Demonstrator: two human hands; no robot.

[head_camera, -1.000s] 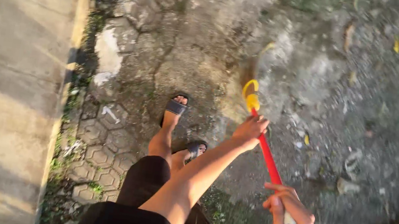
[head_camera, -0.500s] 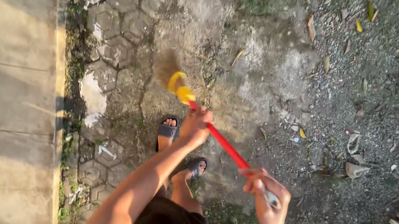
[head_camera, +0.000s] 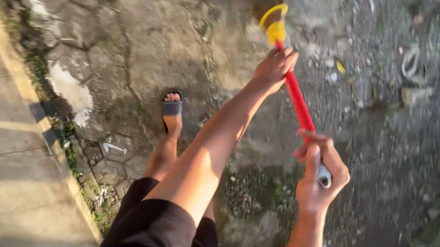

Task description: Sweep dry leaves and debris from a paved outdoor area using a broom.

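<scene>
One red broom handle [head_camera: 298, 98] with a yellow collar, slanting over cracked paving [head_camera: 129, 25]. Clenched by two hands: left hand [head_camera: 274, 67] near the collar, right hand [head_camera: 319, 176] at the grey butt. One sandalled foot [head_camera: 172, 111] visible.
</scene>
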